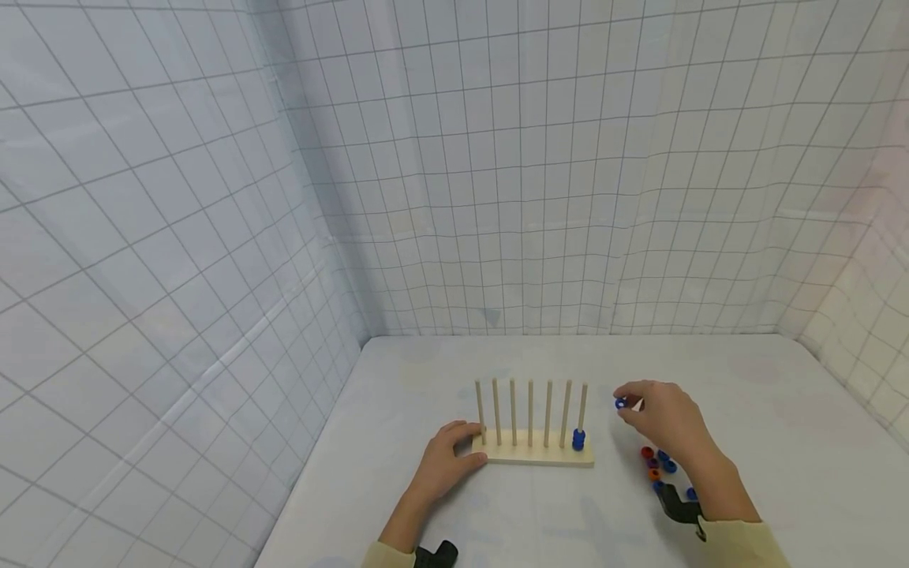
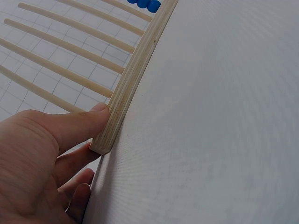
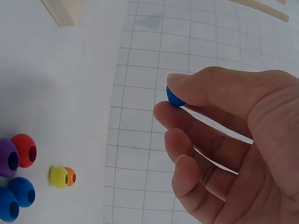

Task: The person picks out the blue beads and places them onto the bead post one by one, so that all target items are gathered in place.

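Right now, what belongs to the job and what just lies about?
In the job:
pale wooden peg board, in left grip
round blue bead, in right grip
blue beads on end peg
likely, loose round red, purple, orange, yellow, blue beads

Only backdrop:
white gridded sheet

No text, label, brand, number or sign can be read in the head view or in either wrist view.
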The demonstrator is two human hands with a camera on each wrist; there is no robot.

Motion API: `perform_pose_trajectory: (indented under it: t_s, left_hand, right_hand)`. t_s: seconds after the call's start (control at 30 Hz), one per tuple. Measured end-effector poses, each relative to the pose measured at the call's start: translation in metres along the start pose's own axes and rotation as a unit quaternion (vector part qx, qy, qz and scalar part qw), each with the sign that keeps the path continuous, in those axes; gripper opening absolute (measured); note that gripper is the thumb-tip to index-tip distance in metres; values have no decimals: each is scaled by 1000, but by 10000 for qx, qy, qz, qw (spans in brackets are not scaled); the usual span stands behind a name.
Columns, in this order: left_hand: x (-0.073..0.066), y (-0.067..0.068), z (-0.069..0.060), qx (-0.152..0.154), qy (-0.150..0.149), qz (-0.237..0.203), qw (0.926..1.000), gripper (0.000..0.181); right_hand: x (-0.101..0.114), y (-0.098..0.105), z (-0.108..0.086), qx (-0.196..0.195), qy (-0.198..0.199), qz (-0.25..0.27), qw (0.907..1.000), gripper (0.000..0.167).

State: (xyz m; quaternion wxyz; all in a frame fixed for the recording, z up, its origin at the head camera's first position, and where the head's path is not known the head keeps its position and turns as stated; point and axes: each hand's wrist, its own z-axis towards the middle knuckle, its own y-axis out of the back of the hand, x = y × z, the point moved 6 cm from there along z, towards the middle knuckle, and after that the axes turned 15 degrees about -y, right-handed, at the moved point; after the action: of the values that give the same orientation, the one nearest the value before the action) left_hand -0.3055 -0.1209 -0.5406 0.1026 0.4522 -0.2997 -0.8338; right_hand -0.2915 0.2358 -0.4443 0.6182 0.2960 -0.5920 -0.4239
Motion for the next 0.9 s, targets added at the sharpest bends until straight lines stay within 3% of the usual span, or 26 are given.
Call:
perform_pose_trajectory:
  t_s: [0.9]
  left_hand:
    - [1, 0, 0, -39, 56, -128, 9999, 48]
  right_hand:
    - [27, 28, -10, -683, 266, 195, 9971, 32]
